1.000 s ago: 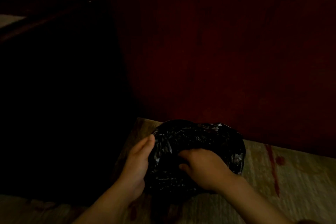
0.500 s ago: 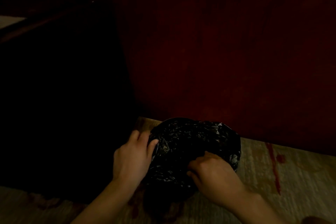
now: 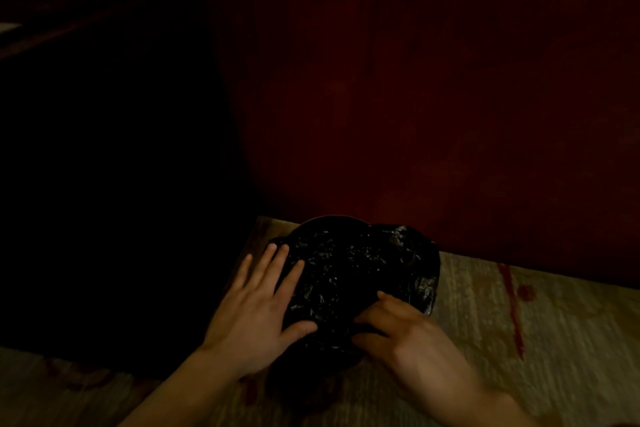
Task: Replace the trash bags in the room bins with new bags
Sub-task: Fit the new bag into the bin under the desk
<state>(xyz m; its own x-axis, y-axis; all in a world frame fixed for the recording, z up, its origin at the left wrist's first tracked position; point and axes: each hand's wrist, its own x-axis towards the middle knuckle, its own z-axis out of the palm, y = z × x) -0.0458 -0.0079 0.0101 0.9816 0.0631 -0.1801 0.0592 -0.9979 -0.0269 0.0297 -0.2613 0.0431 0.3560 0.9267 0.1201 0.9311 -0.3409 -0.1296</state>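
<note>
- Down low, the black bag (image 3: 349, 274) was spread over the round bin (image 3: 330, 218), close to the red wall (image 3: 415, 114).
- The left hand (image 3: 256, 312) was laid flat on its left edge, fingers straight.
- Its near edge was pinched by the right hand (image 3: 408, 340), fingers bent.
- Bare carpet (image 3: 554, 340) was seen on the right.

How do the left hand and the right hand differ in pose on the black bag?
The left hand has straight, spread fingers lying flat on the black bag, at its left side. The right hand has curled fingers, seemingly pinching plastic at its near edge. Both touch the bag.
</note>
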